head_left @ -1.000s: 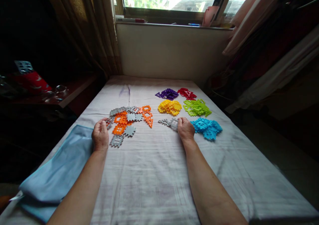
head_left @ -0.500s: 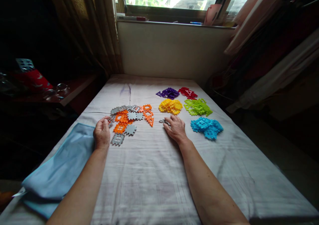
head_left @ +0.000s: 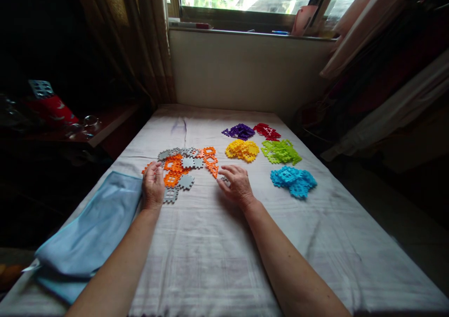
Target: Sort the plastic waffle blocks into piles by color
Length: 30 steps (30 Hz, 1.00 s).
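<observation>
My left hand is closed at the left edge of a mixed heap, its fingers curled. An orange interlocking tile pokes out beside its fingers. In that heap, orange tiles with window cut-outs overlap grey tiles with toothed edges. Right of the heap, my right hand is bent low over the sheet. A small grey tile shows between its thumb and fingers, partly hidden by them. An orange triangular tile lies just left of these fingertips.
Sorted piles lie to the right: yellow, purple, red, green and blue tiles. A folded blue cloth is by my left forearm. A wall and window stand behind the sheet-covered surface.
My right hand has moved left, toward the mixed heap, and the grey tile has shifted with it. My left hand has moved slightly right, and an orange tile now shows at its left side.
</observation>
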### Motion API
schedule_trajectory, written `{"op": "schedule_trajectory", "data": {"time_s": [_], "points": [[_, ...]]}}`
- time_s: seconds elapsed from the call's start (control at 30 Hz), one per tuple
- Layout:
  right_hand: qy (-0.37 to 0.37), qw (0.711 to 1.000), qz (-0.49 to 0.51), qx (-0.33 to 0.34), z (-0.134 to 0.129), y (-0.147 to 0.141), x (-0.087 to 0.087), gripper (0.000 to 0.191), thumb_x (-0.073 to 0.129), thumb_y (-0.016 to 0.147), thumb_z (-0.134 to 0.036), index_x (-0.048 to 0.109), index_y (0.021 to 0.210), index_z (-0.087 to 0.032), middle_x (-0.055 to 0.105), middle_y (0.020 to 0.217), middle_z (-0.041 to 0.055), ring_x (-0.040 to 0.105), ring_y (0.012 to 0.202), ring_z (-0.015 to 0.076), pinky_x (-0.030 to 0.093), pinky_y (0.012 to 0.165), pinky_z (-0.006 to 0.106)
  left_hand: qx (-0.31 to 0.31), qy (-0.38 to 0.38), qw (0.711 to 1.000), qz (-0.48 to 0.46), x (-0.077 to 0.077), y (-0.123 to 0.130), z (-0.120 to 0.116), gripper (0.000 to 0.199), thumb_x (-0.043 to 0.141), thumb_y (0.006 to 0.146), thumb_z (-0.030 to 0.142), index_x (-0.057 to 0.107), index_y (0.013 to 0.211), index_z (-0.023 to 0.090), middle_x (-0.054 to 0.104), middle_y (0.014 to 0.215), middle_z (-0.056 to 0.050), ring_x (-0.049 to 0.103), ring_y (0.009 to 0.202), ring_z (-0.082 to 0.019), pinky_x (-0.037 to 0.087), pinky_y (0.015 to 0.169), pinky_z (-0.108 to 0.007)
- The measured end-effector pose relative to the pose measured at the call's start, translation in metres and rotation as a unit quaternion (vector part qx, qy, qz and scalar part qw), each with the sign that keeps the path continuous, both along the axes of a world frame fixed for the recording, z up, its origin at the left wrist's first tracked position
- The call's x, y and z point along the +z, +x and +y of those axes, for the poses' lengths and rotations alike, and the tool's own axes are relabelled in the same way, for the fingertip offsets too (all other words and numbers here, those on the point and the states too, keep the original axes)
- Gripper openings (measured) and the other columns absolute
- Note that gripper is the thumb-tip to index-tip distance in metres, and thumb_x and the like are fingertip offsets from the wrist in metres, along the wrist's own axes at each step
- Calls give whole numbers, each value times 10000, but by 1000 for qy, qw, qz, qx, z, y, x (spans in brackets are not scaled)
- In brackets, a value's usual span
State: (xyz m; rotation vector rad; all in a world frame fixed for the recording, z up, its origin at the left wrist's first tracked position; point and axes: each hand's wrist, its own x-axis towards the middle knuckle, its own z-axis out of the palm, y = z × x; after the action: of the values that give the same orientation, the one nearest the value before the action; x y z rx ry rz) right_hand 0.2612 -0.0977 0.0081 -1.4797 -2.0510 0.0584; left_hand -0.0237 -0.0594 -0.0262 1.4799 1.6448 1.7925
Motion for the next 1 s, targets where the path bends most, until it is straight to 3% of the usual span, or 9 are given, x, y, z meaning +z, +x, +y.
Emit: {"op": "schedule_trajectory", "data": {"time_s": [0.13,0.23,0.43,0.67,0.8,0.9,1.0], "points": [[-18,996,-30,82,-6,-46,5,294,625,877,-368,689,1136,-243,677,1235,75,564,1157,243,416,1003,400,-5,18,998,52,4,13,-5,321,494,911,435,665,1063,210,619,1275,-115,515,1283,-233,340,1147,-402],[-34,994,-46,92,-5,-72,5,383,661,850,-407,659,1192,-235,639,1288,89,535,1190,260,407,1040,413,-21,11,998,59,5,18,-8,346,477,918,447,659,1095,212,598,1317,-114,507,1296,-230,325,1158,-397],[-55,994,-43,80,0,-84,1,223,639,876,-343,685,1058,-222,674,1141,74,575,1067,228,430,1007,385,-46,-4,998,33,6,19,-8,373,475,919,475,649,1107,204,612,1307,-109,514,1294,-228,343,1144,-382],[-20,998,24,47,-2,-69,-5,366,702,815,-309,648,1168,-228,660,1168,77,572,1094,231,432,968,362,-41,-20,999,21,8,15,-7,393,478,911,498,644,1093,192,626,1293,-105,544,1255,-218,372,1122,-376],[16,998,47,-48,-2,-34,-3,385,667,835,-325,634,1200,-204,650,1199,106,561,1103,254,408,953,375,-39,-27,999,6,7,12,-5,367,477,911,471,643,1092,198,634,1283,-102,538,1264,-220,367,1127,-386],[8,991,43,-128,-2,-7,-3,370,653,840,-325,639,1184,-190,665,1165,110,561,1070,268,395,910,381,-40,-27,999,3,6,11,-5,362,481,903,457,642,1092,195,641,1268,-104,537,1267,-226,364,1130,-393],[-8,986,35,-165,-1,7,-5,368,659,829,-318,645,1173,-190,672,1169,109,555,1060,274,374,896,382,-34,-30,999,1,5,10,-4,379,483,892,476,642,1088,193,651,1247,-103,557,1238,-224,380,1115,-390]]}}
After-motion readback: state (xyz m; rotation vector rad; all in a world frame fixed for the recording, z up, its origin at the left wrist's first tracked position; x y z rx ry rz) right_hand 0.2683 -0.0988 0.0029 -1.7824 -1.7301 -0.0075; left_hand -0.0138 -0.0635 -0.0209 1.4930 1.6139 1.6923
